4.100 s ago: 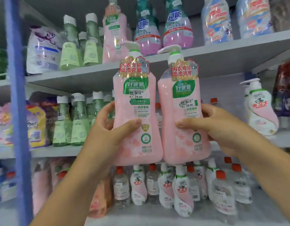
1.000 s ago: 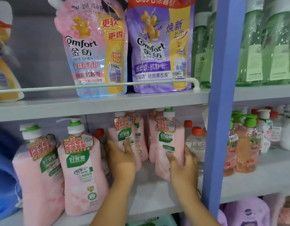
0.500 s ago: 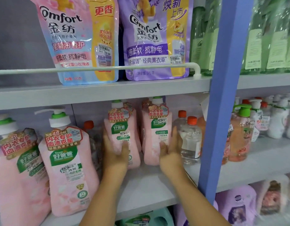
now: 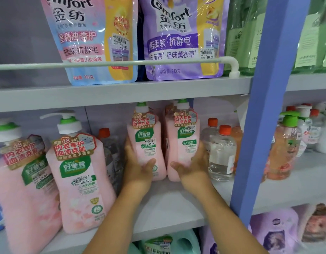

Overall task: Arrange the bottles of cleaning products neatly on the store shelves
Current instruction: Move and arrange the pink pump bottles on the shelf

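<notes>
Clear bottles (image 4: 221, 153) (red-capped) crowd right hand (image 4: 193, 166) gripping pink bottle (image 4: 182, 142).

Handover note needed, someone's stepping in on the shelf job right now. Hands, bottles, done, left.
Left hand: grips the left pink pump bottle with green label low on its body.
Right hand: grips the right pink pump bottle, same way.
Both stand upright, side by side, deep on the grey middle shelf, beside clear orange-capped bottles.
Done: the pair is set on the shelf.
Left: let go, and probably line them up with the two larger-looking pink pump bottles at the front left.
</notes>
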### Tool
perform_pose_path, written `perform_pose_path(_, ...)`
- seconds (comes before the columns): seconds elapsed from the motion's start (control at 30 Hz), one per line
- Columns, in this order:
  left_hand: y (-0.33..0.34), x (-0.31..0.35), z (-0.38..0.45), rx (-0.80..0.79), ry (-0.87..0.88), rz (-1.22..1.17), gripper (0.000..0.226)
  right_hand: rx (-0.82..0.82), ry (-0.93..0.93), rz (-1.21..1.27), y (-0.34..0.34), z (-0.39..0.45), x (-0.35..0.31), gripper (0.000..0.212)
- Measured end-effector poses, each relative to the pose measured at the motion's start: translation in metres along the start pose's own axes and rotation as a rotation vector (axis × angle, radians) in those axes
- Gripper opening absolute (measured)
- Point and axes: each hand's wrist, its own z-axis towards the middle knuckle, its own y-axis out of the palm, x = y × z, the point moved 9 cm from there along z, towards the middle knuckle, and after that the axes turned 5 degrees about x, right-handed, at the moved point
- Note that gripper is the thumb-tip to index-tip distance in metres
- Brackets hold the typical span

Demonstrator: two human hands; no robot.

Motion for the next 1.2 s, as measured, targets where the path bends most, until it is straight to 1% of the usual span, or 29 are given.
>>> perform_pose_path(0.03,0.0,0.002,-0.001,0.0,0.0,0.021,0.096,0.004,0.001,0.011,-0.001,-0.001,-0.001,0.104)
perform_pose_path(0.1,-0.002,0.001,0.0,0.014,0.01,0.094,0.096,0.018,-0.004,0.016,-0.002,-0.004,-0.002,0.106)
perform_pose_path(0.17,-0.01,0.004,-0.005,0.035,-0.005,0.177,0.103,0.022,-0.023,-0.027,-0.004,-0.008,-0.007,0.11)
perform_pose_path(0.23,-0.014,0.019,-0.024,0.012,-0.004,0.253,0.1,0.025,-0.022,-0.092,-0.008,-0.012,-0.01,0.119)
perform_pose_path(0.3,-0.024,0.041,-0.054,0.003,0.026,0.308,0.085,0.037,-0.012,-0.097,-0.017,-0.022,-0.017,0.124)
perform_pose_path(0.37,-0.049,0.073,-0.094,0.033,0.127,0.261,0.055,0.081,-0.018,-0.014,-0.031,-0.046,-0.035,0.113)
perform_pose_path(0.4,-0.072,0.089,-0.112,0.101,0.184,0.239,0.042,0.096,-0.057,0.04,-0.035,-0.062,-0.049,0.103)
perform_pose_path(0.43,-0.102,0.101,-0.127,0.21,0.252,0.227,0.034,0.087,-0.111,0.091,-0.034,-0.078,-0.065,0.093)
perform_pose_path(0.47,-0.132,0.11,-0.138,0.341,0.325,0.234,0.029,0.034,-0.154,0.142,-0.027,-0.094,-0.081,0.082)
perform_pose_path(0.5,-0.164,0.114,-0.144,0.47,0.385,0.258,0.025,-0.059,-0.161,0.194,-0.011,-0.107,-0.092,0.074)
perform_pose_path(0.57,-0.214,0.114,-0.145,0.663,0.473,0.353,0.02,-0.293,-0.105,0.27,0.031,-0.13,-0.11,0.062)
perform_pose_path(0.6,-0.234,0.11,-0.143,0.745,0.488,0.418,0.025,-0.395,-0.071,0.288,0.052,-0.14,-0.117,0.063)
perform_pose_path(0.63,-0.25,0.103,-0.137,0.792,0.449,0.472,0.035,-0.468,-0.051,0.294,0.071,-0.15,-0.123,0.069)
perform_pose_path(0.67,-0.262,0.093,-0.13,0.794,0.37,0.495,0.048,-0.509,-0.04,0.294,0.086,-0.159,-0.129,0.078)
perform_pose_path(0.73,-0.27,0.067,-0.114,0.68,0.098,0.425,0.073,-0.521,-0.033,0.307,0.106,-0.171,-0.133,0.092)
perform_pose_path(0.77,-0.266,0.053,-0.109,0.598,-0.012,0.389,0.078,-0.514,-0.028,0.309,0.113,-0.174,-0.132,0.097)
perform_pose_path(0.8,-0.262,0.046,-0.105,0.524,-0.044,0.373,0.077,-0.507,-0.026,0.303,0.116,-0.175,-0.131,0.102)
perform_pose_path(0.9,-0.263,0.047,-0.1,0.439,-0.034,0.374,0.066,-0.505,-0.01,0.279,0.119,-0.173,-0.127,0.104)
perform_pose_path(1.0,-0.264,0.047,-0.099,0.378,-0.07,0.318,0.063,-0.455,-0.043,0.216,0.109,-0.167,-0.13,0.098)
perform_pose_path(1.07,-0.261,0.047,-0.1,0.352,-0.062,0.281,0.062,-0.415,-0.06,0.19,0.096,-0.163,-0.131,0.092)
perform_pose_path(1.13,-0.254,0.046,-0.102,0.309,-0.054,0.238,0.063,-0.409,-0.069,0.177,0.08,-0.161,-0.125,0.086)
perform_pose_path(1.2,-0.244,0.039,-0.102,0.245,-0.064,0.194,0.063,-0.406,-0.065,0.167,0.06,-0.155,-0.115,0.085)
